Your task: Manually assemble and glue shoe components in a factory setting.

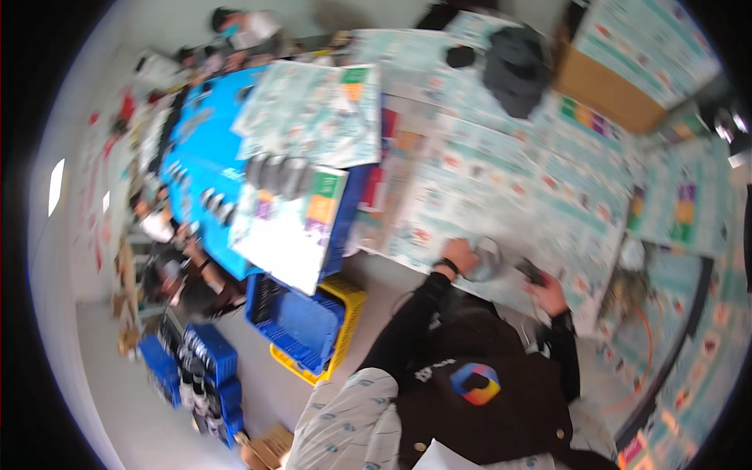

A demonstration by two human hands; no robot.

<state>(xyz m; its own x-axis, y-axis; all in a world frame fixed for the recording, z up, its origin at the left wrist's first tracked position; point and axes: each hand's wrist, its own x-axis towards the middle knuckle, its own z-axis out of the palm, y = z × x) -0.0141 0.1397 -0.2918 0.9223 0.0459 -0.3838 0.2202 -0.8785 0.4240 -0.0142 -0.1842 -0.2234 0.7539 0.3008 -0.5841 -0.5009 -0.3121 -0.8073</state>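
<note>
My left hand (pixel 460 255), with a dark band at its wrist, is closed at the edge of a rounded grey piece (pixel 487 261) with a paler rim. This piece is low over the paper-covered table (pixel 509 204), near its front edge; blur hides its exact kind. To the right, my right hand (pixel 550 295) is closed around a small dark object (pixel 530 271) that points toward the grey piece. Blur keeps me from telling what the dark object is. A gap separates my two hands.
A dark grey heap (pixel 515 70) and a black oval piece (pixel 460 56) lie at the table's far side. To the left, grey pieces (pixel 276 175) sit on printed sheets beside a blue table (pixel 205 133). Blue and yellow crates (pixel 305 325) stand below it. People work at far left.
</note>
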